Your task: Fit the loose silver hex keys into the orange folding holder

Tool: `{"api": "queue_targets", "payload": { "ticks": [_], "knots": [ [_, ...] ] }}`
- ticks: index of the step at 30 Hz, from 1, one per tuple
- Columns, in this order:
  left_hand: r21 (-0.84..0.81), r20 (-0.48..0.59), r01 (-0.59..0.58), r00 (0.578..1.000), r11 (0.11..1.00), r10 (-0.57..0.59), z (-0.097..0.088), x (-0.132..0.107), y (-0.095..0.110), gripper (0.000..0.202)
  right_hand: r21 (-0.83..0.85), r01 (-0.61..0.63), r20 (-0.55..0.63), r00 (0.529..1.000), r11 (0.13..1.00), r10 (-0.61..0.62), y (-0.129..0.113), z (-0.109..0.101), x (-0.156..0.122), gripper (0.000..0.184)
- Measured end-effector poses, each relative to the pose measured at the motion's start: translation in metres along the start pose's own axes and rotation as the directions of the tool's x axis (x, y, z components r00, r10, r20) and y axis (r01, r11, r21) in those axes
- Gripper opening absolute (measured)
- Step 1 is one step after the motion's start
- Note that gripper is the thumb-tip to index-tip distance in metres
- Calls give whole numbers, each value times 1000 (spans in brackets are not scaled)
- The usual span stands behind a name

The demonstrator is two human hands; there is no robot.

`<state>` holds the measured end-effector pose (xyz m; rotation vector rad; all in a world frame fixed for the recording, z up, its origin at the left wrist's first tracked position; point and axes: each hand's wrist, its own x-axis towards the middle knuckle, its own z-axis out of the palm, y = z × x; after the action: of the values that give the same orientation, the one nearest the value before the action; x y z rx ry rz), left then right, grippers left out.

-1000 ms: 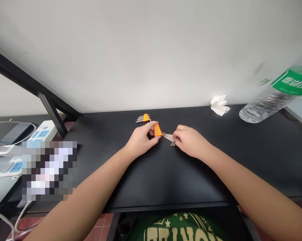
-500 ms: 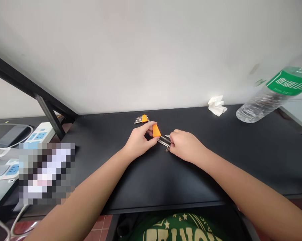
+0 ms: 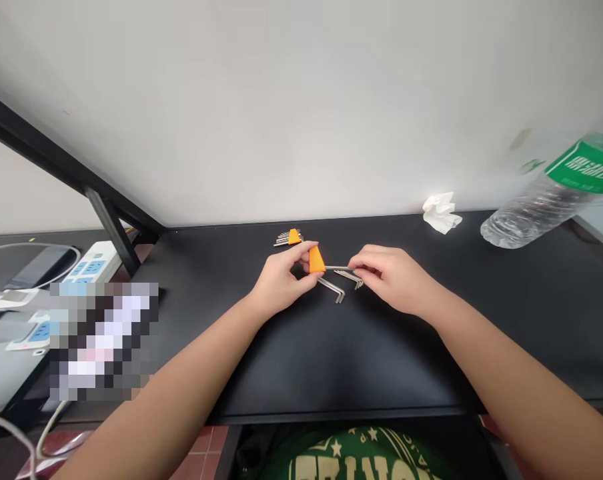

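Observation:
My left hand (image 3: 280, 283) is closed on an orange plastic holder (image 3: 316, 259) of a hex key set, held just above the black table (image 3: 331, 347). Silver L-shaped hex keys stick out of it to the right. My right hand (image 3: 395, 280) pinches a few of those keys (image 3: 350, 274) near their bent ends. Two other keys (image 3: 332, 289) angle down from the holder toward the table. A second hex key set (image 3: 290, 237) with an orange holder lies on the table just behind my left hand.
A crumpled white tissue (image 3: 440, 212) and a clear water bottle with a green label (image 3: 551, 193) lie at the back right. Power strips (image 3: 89, 263) and cables sit on the left, beyond a black frame strut (image 3: 116, 237). A white wall stands behind.
My right hand has shifted right and pulled a few keys away from the others, which now hang lower from the holder. My left hand has stayed in place.

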<state>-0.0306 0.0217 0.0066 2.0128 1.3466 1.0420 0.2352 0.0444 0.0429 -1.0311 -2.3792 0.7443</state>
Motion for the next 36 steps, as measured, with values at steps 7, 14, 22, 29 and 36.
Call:
{"api": "queue_targets", "payload": {
  "ticks": [7, 14, 22, 29, 36],
  "knots": [
    [93, 71, -117, 991, 989, 110, 11, -5, 6, 49, 146, 85, -45, 996, 986, -80, -7, 24, 3, 19],
    [421, 121, -282, 959, 862, 255, 9, -5, 8, 48, 719, -295, 148, 950, 629, 276, -5, 49, 15, 19],
    [468, 58, -195, 980, 862, 191, 2, -4, 0, 51, -150, -159, 132, 975, 976, 179, -2, 41, 5, 8],
    [457, 51, -156, 988, 876, 149, 1, -3, -1, 52, -413, -206, 156, 944, 887, 292, -15, 44, 1, 18],
    [372, 29, -86, 996, 924, 81, 0, -3, 0, 52, -139, -165, 41, 984, 976, 172, -13, 19, 1, 14]
  ]
}}
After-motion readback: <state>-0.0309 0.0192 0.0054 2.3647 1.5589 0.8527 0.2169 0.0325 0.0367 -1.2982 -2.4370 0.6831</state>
